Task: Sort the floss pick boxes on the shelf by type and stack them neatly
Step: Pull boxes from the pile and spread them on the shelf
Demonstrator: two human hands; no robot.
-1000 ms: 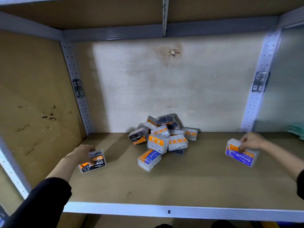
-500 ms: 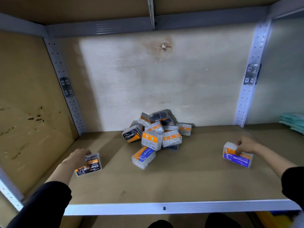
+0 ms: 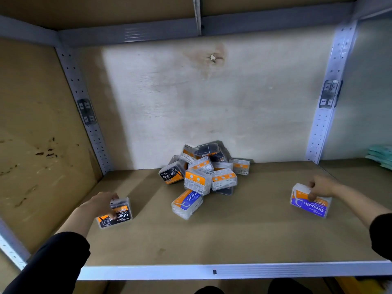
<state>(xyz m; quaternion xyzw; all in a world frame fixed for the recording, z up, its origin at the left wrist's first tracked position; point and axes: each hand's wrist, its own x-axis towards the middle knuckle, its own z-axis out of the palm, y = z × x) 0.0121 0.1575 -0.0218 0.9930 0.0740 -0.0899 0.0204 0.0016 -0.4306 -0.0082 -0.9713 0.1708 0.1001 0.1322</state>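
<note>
The floss pick boxes are small clear plastic cases with orange on their labels. Most of them lie tumbled in a pile [image 3: 203, 168] at the back middle of the shelf [image 3: 233, 236], against the pale back panel [image 3: 212, 102]. White picks show through the clear walls of several, and a few cases near the top of the pile look dark. On the left flank of the pile, a black-and-orange case [image 3: 170, 175] reads "Charcoal". At the front foot of the pile, a blue-and-orange case [image 3: 187, 202] lies at a slant, label up, reading "Round". Two cases just behind it carry orange bands and small print too fine to read.

Well to the left of the pile and nearer the front rail [image 3: 233, 271], the person's left hand [image 3: 99, 205] holds a second Charcoal box [image 3: 118, 215]. The fingers are curled over its far end and the thumb is laid on the label. The case is down on the shelf board. Its black-and-orange label reads "Charcoal" upside down from here, with the middle letters partly under the thumb.

Well to the right of the pile, the right hand [image 3: 322, 185] pinches a Smooth box [image 3: 308, 203], fingers clamped on its upper edge. This is a clear case with a blue-and-orange label, "Smooth" printed in white and also upside down. It sits low at the shelf board; I cannot tell whether it rests fully on it.

Both sleeves are dark. Far right of the pile, beyond the metal upright, lies a teal stack [image 3: 380, 154].
</note>
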